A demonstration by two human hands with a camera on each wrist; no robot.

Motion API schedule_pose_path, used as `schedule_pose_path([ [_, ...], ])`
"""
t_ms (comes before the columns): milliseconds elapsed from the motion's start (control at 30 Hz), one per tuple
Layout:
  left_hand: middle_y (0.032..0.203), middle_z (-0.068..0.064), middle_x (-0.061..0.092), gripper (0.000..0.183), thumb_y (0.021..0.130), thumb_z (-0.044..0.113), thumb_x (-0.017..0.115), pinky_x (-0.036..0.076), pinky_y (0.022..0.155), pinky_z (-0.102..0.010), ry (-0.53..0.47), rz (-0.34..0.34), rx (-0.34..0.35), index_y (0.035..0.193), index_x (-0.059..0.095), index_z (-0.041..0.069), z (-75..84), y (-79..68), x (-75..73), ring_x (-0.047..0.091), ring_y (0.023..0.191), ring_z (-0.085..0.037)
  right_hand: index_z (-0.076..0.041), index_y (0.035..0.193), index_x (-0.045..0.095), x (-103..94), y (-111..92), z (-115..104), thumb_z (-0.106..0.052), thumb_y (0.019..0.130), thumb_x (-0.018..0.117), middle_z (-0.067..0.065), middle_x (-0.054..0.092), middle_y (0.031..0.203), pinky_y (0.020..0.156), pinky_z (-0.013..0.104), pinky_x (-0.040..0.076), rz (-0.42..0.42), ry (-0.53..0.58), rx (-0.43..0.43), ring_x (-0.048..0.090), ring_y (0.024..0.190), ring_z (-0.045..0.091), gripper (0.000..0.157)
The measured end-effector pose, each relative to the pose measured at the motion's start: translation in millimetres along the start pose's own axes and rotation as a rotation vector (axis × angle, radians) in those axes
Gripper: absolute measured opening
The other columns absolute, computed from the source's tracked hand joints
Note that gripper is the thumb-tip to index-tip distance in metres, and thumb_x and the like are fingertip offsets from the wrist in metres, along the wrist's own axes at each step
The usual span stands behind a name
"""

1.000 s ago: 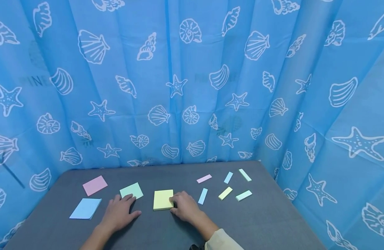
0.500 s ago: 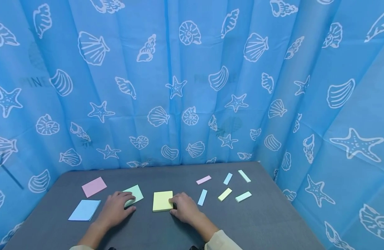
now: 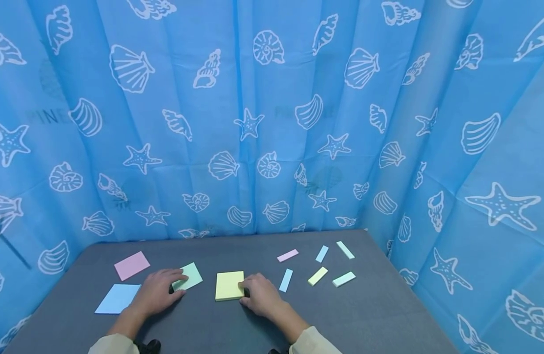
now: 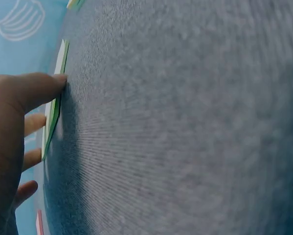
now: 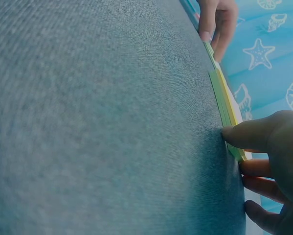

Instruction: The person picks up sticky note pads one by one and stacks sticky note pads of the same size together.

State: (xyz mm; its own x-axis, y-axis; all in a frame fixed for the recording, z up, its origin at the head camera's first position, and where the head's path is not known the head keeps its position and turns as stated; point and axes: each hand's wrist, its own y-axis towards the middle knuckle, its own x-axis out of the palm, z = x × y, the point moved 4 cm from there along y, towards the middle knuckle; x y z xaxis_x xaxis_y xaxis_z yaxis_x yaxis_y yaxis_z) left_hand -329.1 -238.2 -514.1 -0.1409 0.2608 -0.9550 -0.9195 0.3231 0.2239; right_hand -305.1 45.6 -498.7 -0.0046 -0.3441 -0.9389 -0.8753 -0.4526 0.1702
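A square green sticky note pad lies left of centre. My left hand grips its left side, fingers over the pad and thumb at the near edge; the left wrist view shows that thumb against the pad's green edge. Beside it, a thicker yellow sticky note pad lies flat. My right hand pinches its right side; in the right wrist view the thumb presses the near edge of the yellow pad and the other fingers are round the corner.
A pink pad and a blue pad lie at the left, the blue one partly behind my left forearm. Several narrow sticky strips, among them a yellow one, are spread at the right. A shell-patterned curtain hangs behind the grey table.
My left hand has shifted left and slightly away from me, from the green pad's near side to its left side. The right hand stays on the yellow pad. The head view tilts slightly.
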Motion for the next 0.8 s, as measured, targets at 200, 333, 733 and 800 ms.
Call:
schedule_pose_path([
  [200,0.119,-0.005,0.067,0.034,0.084,0.040,0.072,0.040,0.092,-0.060,0.083,0.008,0.027,0.112,0.073,0.021,1.6,2.4,0.5,0.058,0.112,-0.034,-0.014,0.116,0.072,-0.3,0,0,-0.025,0.083,0.079,-0.001,0.068,0.111,0.086,0.034,0.050,0.002,-0.001,-0.009,0.059,0.102,0.015,0.036],
  [333,0.111,-0.004,0.069,0.033,0.083,0.041,0.072,0.041,0.091,-0.059,0.120,0.015,0.041,0.108,0.074,0.019,5.2,4.6,-0.8,0.060,0.108,-0.033,-0.013,0.116,0.072,-0.3,0,1,-0.025,0.083,0.079,0.000,0.068,0.111,0.086,0.033,0.050,0.005,-0.002,-0.011,0.059,0.101,0.015,0.036],
  [733,0.112,-0.008,0.069,0.036,0.080,0.040,0.077,0.040,0.089,-0.060,-0.094,0.041,-0.126,0.109,0.073,0.020,-6.9,3.2,-0.5,0.060,0.108,-0.036,-0.012,0.116,0.072,0.4,1,1,-0.025,0.083,0.079,0.000,0.068,0.111,0.086,0.034,0.050,0.006,0.003,-0.013,0.058,0.101,0.015,0.036],
  [800,0.112,-0.009,0.069,0.036,0.080,0.040,0.077,0.040,0.089,-0.061,-0.123,0.052,-0.129,0.109,0.073,0.019,-8.0,1.8,-0.9,0.060,0.108,-0.037,-0.012,0.116,0.072,0.9,1,0,-0.025,0.083,0.079,0.001,0.068,0.111,0.086,0.034,0.050,0.007,-0.001,-0.012,0.058,0.102,0.015,0.036],
])
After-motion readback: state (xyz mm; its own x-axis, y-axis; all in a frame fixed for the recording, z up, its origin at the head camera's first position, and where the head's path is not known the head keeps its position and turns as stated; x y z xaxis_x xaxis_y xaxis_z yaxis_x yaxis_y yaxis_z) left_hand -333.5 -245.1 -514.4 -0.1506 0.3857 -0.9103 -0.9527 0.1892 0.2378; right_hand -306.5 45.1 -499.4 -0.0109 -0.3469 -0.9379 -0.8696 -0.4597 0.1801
